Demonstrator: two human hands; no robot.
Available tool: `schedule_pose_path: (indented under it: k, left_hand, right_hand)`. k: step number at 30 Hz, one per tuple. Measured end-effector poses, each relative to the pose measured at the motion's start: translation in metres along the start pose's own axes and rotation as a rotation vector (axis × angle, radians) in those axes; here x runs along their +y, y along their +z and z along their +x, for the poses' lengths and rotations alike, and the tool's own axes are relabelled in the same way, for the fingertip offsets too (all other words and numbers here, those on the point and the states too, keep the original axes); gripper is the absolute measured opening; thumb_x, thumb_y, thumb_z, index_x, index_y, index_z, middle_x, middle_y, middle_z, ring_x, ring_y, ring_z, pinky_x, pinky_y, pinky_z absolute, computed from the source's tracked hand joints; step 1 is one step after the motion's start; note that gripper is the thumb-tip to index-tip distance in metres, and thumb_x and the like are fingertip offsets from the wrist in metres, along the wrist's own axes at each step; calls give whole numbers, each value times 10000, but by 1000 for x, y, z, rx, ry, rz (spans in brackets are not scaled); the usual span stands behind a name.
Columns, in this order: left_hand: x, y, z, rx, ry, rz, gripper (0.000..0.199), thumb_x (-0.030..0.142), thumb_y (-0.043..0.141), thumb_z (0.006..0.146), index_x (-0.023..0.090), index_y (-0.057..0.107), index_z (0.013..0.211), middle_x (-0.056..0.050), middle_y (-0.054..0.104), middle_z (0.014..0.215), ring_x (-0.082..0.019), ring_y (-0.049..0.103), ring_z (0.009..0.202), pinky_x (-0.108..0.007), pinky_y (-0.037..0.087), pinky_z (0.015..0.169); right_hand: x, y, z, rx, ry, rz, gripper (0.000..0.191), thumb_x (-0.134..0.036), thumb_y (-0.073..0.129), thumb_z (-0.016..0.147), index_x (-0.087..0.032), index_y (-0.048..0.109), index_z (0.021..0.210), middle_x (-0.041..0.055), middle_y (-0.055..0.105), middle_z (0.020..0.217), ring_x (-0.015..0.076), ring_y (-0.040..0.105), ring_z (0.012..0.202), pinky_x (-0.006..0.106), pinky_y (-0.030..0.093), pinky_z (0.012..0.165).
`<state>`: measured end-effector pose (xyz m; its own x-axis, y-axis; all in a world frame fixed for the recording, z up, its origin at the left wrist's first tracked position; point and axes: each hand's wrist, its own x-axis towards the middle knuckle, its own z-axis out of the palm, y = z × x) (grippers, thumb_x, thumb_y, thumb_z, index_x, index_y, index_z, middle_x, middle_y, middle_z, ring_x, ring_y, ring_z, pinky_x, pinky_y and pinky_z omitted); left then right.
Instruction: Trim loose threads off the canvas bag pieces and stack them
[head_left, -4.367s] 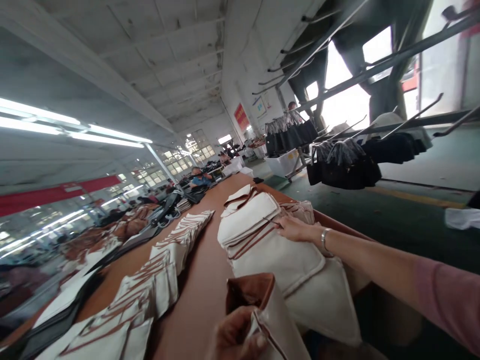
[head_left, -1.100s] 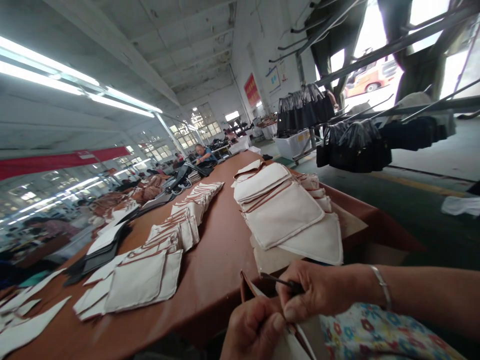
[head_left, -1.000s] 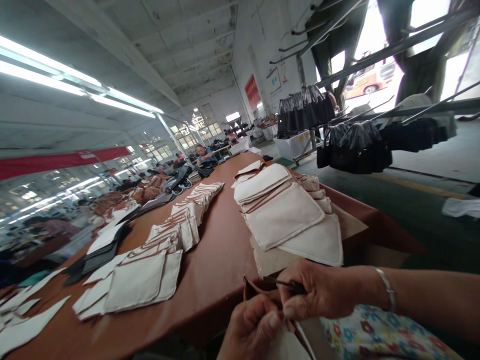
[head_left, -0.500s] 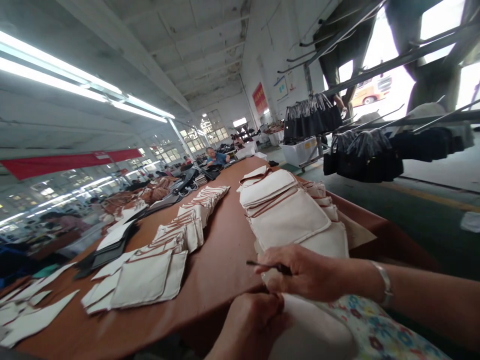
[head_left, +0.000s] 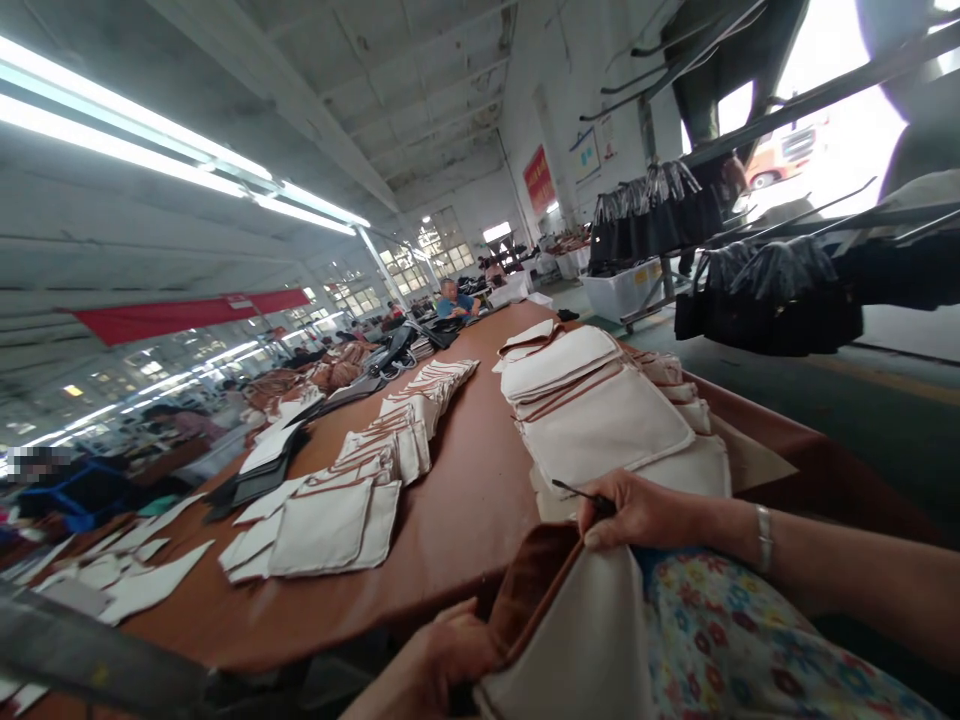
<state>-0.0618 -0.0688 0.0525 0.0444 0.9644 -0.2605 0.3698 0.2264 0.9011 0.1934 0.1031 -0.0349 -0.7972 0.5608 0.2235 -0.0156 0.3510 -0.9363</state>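
A cream pouch-like bag piece (head_left: pixel 581 640) with brown lining (head_left: pixel 536 575) lies at the front table edge, by a flowered garment. My left hand (head_left: pixel 442 655) is closed on its lower left edge, the fingers partly hidden by the piece. At the upper corner my right hand (head_left: pixel 637 510) pinches the rim between thumb and fingers. A thin dark tool with a narrow tip (head_left: pixel 574 491) sticks out leftward from that same hand; its exact kind cannot be made out. Just beyond the right hand lies a stack of cream bag pieces (head_left: pixel 607 430).
The brown-covered table (head_left: pixel 465 480) runs away from me. On its left lies a row of cream pieces (head_left: pixel 322 530), with dark pieces (head_left: pixel 262 475) behind. A rack with black bags (head_left: pixel 772 310) stands right. A person in blue (head_left: pixel 455 303) sits at the far end.
My hands have moved apart: the left down and left, the right up and right. The bag piece's brown lining now shows between them. The whole view has shifted slightly.
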Motion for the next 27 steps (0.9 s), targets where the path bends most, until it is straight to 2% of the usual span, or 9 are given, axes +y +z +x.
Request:
schedule_pose_path:
  k: [2, 3, 6, 8, 10, 14, 17, 21, 27]
  left_hand:
    - [11, 7, 5, -85, 45, 22, 388, 492, 880, 543, 161, 695, 628, 0, 651, 696, -233, 630, 828, -306, 490, 767]
    - [16, 13, 9, -144, 58, 29, 393, 482, 895, 512, 158, 715, 643, -5, 641, 692, -244, 619, 837, -300, 479, 766]
    - [29, 36, 23, -274, 67, 13, 440, 520, 865, 552, 135, 748, 730, -6, 580, 645, -216, 571, 742, -292, 458, 714]
    - [32, 49, 31, -297, 87, -51, 484, 540, 864, 542, 113, 749, 738, -13, 563, 663, -203, 544, 719, -294, 447, 705]
    - [30, 57, 36, -323, 119, -113, 481, 514, 873, 549, 101, 746, 760, -29, 579, 734, -201, 535, 747, -282, 422, 701]
    - [10, 56, 44, -352, 97, -118, 463, 448, 881, 582, 95, 724, 838, -8, 555, 734, -125, 425, 673, -239, 275, 587]
    - [-7, 53, 48, -308, 34, -124, 466, 435, 898, 545, 101, 661, 767, 23, 494, 664, -101, 357, 627, -249, 203, 555]
    - [-16, 53, 49, -256, 7, -86, 467, 517, 825, 619, 117, 605, 714, 22, 490, 647, -98, 351, 606, -252, 196, 550]
    - [-14, 57, 49, -206, 3, 36, 453, 527, 702, 737, 78, 688, 792, 4, 508, 657, -125, 389, 636, -260, 246, 584]
  right_hand:
    - [-2, 4, 5, 22, -16, -77, 144, -236, 706, 749, -109, 691, 815, 16, 629, 750, 137, 544, 681, 239, 430, 647]
    - [-8, 8, 5, 41, -34, -105, 129, -208, 710, 728, -113, 688, 813, 22, 629, 783, 146, 550, 719, 249, 436, 687]
    - [-37, 25, 1, 68, -75, -56, 208, -261, 660, 800, -123, 673, 954, 44, 629, 889, 163, 566, 796, 277, 454, 754]
    - [-54, 37, -6, 12, -87, 32, 272, -329, 580, 878, -123, 648, 1041, 45, 621, 894, 156, 559, 768, 276, 458, 720]
    - [-59, 46, -12, -40, -76, 42, 281, -348, 579, 881, -125, 641, 1041, 32, 605, 877, 145, 530, 742, 269, 447, 699]
    - [-38, 52, -21, -59, 40, 34, 333, -336, 742, 748, -138, 609, 980, -25, 548, 781, 108, 453, 667, 217, 383, 603]
    - [-22, 54, -23, -69, 95, 81, 315, -274, 790, 677, -140, 585, 876, -63, 489, 697, 79, 394, 609, 186, 305, 525]
    - [-16, 53, -23, -83, 127, 149, 218, -274, 728, 748, -132, 599, 851, -63, 489, 645, 74, 397, 579, 184, 297, 514]
    - [-17, 48, -27, -52, 150, 142, 94, -179, 638, 768, -129, 638, 847, -39, 538, 689, 90, 430, 619, 194, 323, 550]
